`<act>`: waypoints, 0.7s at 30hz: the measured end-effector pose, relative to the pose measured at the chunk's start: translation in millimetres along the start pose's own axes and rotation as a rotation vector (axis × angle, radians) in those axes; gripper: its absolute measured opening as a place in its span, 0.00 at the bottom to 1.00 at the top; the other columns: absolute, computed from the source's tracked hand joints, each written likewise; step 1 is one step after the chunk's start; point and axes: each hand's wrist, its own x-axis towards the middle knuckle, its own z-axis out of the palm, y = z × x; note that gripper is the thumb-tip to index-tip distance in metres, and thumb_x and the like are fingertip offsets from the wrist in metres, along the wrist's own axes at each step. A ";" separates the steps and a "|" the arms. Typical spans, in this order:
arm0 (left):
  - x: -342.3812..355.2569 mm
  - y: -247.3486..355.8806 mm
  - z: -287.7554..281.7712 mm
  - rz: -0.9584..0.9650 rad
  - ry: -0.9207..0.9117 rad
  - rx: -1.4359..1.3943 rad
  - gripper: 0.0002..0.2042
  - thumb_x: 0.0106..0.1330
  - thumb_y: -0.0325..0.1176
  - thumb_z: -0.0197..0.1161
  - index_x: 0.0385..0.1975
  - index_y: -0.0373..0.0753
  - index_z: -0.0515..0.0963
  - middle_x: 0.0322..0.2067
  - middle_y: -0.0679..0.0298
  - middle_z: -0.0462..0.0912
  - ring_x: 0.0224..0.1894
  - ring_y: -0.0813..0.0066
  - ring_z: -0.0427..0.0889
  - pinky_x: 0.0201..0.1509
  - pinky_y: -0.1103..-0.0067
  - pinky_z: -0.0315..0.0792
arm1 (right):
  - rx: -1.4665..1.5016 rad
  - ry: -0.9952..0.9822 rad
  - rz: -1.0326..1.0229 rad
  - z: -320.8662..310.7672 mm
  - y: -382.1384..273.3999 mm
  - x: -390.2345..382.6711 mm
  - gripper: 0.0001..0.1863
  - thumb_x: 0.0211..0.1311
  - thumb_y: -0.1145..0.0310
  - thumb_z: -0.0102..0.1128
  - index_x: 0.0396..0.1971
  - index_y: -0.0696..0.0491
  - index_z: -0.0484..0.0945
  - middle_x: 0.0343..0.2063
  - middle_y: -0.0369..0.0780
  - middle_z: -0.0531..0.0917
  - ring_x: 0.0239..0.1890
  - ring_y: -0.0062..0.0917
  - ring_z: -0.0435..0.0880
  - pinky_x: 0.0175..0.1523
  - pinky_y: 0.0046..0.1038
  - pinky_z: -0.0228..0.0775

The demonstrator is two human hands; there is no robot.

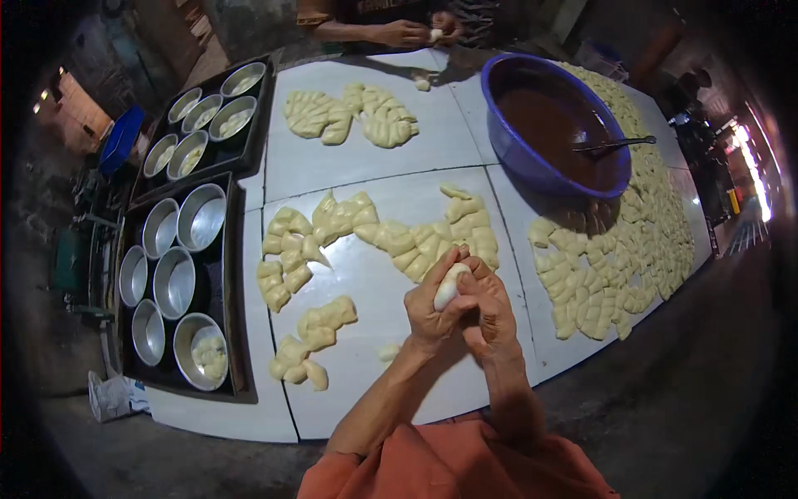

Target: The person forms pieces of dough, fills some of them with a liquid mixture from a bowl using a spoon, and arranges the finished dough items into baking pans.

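Observation:
My left hand and my right hand are together over the white tabletop, fingers closed around a small pale dough ball. Several cut dough pieces lie in clusters just behind and left of my hands. A purple tub of brown filling, with a metal spoon in it, stands behind and right of them.
Two dark trays with round metal pans line the left. Many small dough pieces cover the right side. A co-worker's hands hold dough across the table, near more dough.

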 end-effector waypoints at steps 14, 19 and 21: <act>39.9 19.2 11.2 -0.787 -0.278 0.066 0.19 0.69 0.31 0.63 0.57 0.32 0.74 0.47 0.58 0.82 0.45 0.76 0.82 0.47 0.80 0.76 | -0.849 0.213 -0.491 -122.2 -211.8 149.1 0.11 0.68 0.61 0.59 0.40 0.54 0.75 0.29 0.33 0.79 0.31 0.13 0.78 0.35 0.20 0.69; 38.5 16.0 2.5 -0.791 -0.310 0.187 0.19 0.69 0.34 0.63 0.56 0.34 0.76 0.40 0.58 0.86 0.42 0.76 0.83 0.45 0.81 0.75 | -1.843 0.058 -0.098 -170.8 -225.6 207.6 0.16 0.62 0.58 0.58 0.40 0.56 0.80 0.40 0.49 0.85 0.46 0.43 0.83 0.49 0.38 0.72; 42.3 23.8 3.2 -0.829 -0.386 0.228 0.19 0.68 0.34 0.64 0.56 0.35 0.76 0.41 0.56 0.86 0.41 0.75 0.83 0.47 0.78 0.75 | -1.958 0.002 -0.029 -180.6 -226.5 214.3 0.16 0.61 0.58 0.59 0.39 0.55 0.81 0.40 0.49 0.85 0.47 0.42 0.83 0.49 0.37 0.72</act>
